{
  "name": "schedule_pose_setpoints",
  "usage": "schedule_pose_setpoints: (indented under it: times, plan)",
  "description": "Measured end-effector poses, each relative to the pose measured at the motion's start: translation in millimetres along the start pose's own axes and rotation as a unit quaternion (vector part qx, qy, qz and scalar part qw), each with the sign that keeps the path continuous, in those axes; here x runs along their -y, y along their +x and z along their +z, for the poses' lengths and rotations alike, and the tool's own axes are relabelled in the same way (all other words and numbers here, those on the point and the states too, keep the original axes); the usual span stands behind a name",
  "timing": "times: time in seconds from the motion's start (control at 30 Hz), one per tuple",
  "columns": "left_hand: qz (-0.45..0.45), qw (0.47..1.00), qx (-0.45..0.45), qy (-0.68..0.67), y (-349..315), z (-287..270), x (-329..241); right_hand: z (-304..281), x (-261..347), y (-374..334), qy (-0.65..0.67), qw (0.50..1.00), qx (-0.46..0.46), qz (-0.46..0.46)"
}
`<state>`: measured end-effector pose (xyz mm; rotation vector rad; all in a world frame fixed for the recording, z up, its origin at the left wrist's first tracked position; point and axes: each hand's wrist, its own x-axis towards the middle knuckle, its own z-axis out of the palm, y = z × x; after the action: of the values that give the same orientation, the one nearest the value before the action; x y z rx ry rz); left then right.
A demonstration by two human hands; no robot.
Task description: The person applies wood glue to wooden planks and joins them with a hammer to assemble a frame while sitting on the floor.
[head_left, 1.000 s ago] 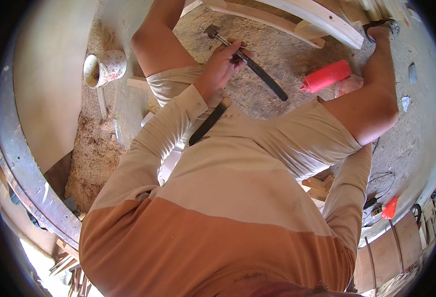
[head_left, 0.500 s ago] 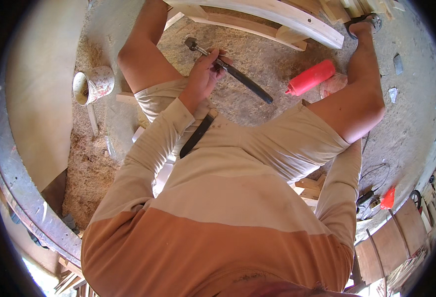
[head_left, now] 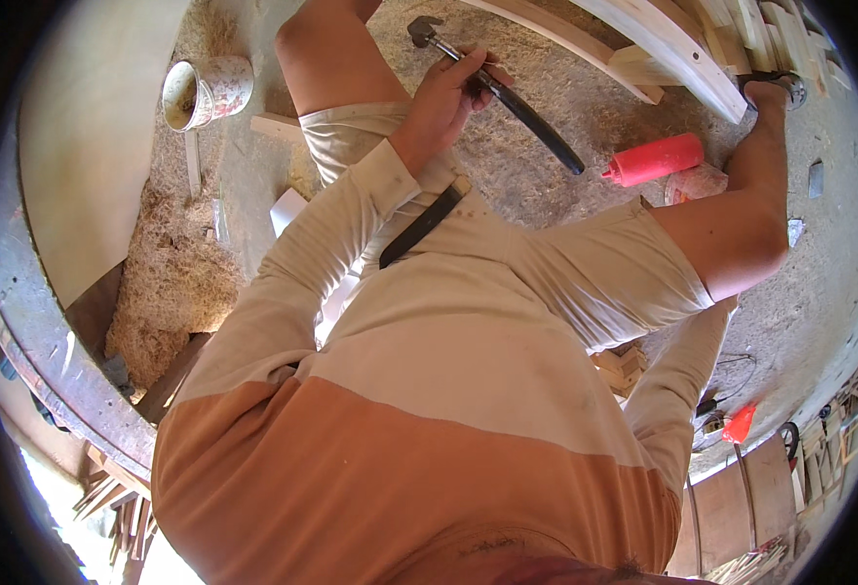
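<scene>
My left hand (head_left: pixel 451 102) is closed around a claw hammer (head_left: pixel 543 127), gripping it near the top of its black handle. The metal head points away to the far left, while the handle slants down to the right above the floor. My right arm (head_left: pixel 687 366) reaches down beside my right thigh, which hides the hand. Nearest the handle's end is a red squeeze bottle (head_left: pixel 655 159), lying on its side against a reddish-white container (head_left: pixel 697 182). A dark strap (head_left: pixel 421 227), possibly a belt end, hangs at my waist.
A wooden frame (head_left: pixel 643 49) lies across the far side by my right foot. A stained white bucket (head_left: pixel 219 90) stands at left, near a large pale board (head_left: pixel 88 146). Sawdust (head_left: pixel 180 292) covers the floor there. A small red-orange item (head_left: pixel 740 423) and cables are at right.
The view has shifted, so most things appear further right. My left hand still grips the hammer at nearly the same slant. The right hand stays hidden.
</scene>
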<state>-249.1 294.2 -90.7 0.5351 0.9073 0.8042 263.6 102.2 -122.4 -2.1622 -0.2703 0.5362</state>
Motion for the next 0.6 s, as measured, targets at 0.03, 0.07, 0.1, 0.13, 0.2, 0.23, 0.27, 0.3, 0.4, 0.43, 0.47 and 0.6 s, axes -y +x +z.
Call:
schedule_pose_setpoints:
  times: [0.03,0.07,0.1,0.13,0.2,0.23,0.27,0.3,0.4,0.43,0.47,0.6]
  plan:
    - [-0.003,1.000,-0.009,0.001,-1,0,-1,-5,0,-1,0.018,1.000,0.006,0.008]
    - [0.000,1.000,-0.005,0.003,0,0,-1,-8,-1,-3,0.023,1.000,0.000,0.013]
    - [0.003,1.000,-0.001,0.004,1,-1,-1,-14,-2,-4,0.036,0.999,-0.001,0.018]
    - [0.006,1.000,0.003,0.006,3,-1,0,-19,-3,-5,0.050,0.998,0.000,0.024]
    - [0.003,1.000,0.006,0.014,2,-4,0,-28,-4,-5,0.073,0.997,0.004,0.035]
    - [0.001,1.000,0.010,0.019,3,-4,0,-35,-5,-7,0.086,0.995,0.004,0.042]
    - [0.003,1.000,0.015,0.027,3,-4,0,-39,-7,-8,0.096,0.994,0.007,0.047]
    - [0.005,0.999,0.021,0.036,3,-5,0,-44,-8,-9,0.106,0.993,0.008,0.051]
    - [0.018,0.998,0.032,0.049,0,-4,-1,-60,-15,-12,0.136,0.988,0.014,0.066]
    - [0.024,0.998,0.035,0.051,-1,-3,-2,-65,-16,-13,0.144,0.987,0.019,0.072]
    - [0.023,0.998,0.033,0.053,-2,-3,-2,-73,-19,-11,0.149,0.986,0.026,0.075]
    - [0.018,0.997,0.041,0.058,1,-1,-1,-124,-41,21,0.125,0.986,0.080,0.081]
